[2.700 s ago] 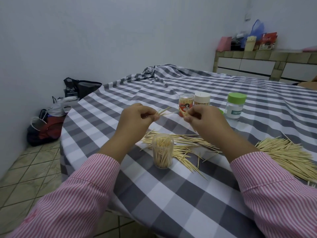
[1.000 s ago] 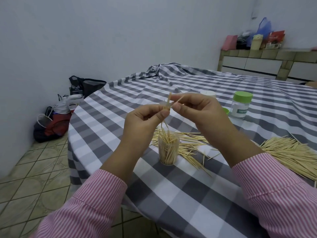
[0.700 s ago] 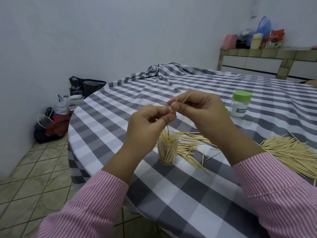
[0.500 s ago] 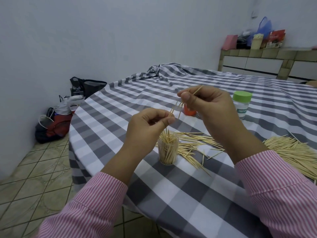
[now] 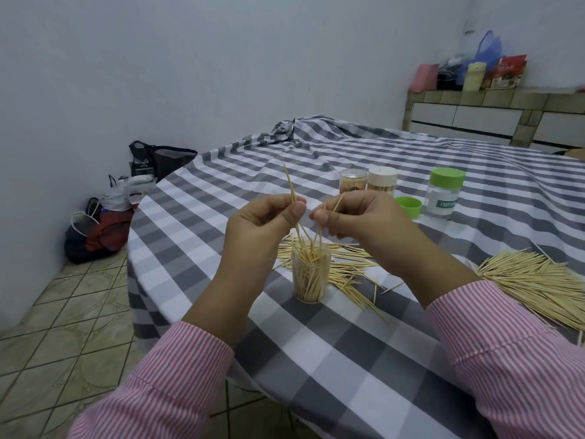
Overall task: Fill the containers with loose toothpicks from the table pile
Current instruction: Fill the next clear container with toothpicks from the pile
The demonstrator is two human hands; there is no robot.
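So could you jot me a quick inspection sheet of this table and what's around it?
Surface: checked cloth over the table.
Job's things: open cup part-filled with toothpicks; piles behind it and at right.
Clutter: three lidded jars, loose green lid.
Hands: left hand and right hand each pinch toothpicks above the cup.
Cables: nothing seen.
Surroundings: bags on the tiled floor, cluttered counter.
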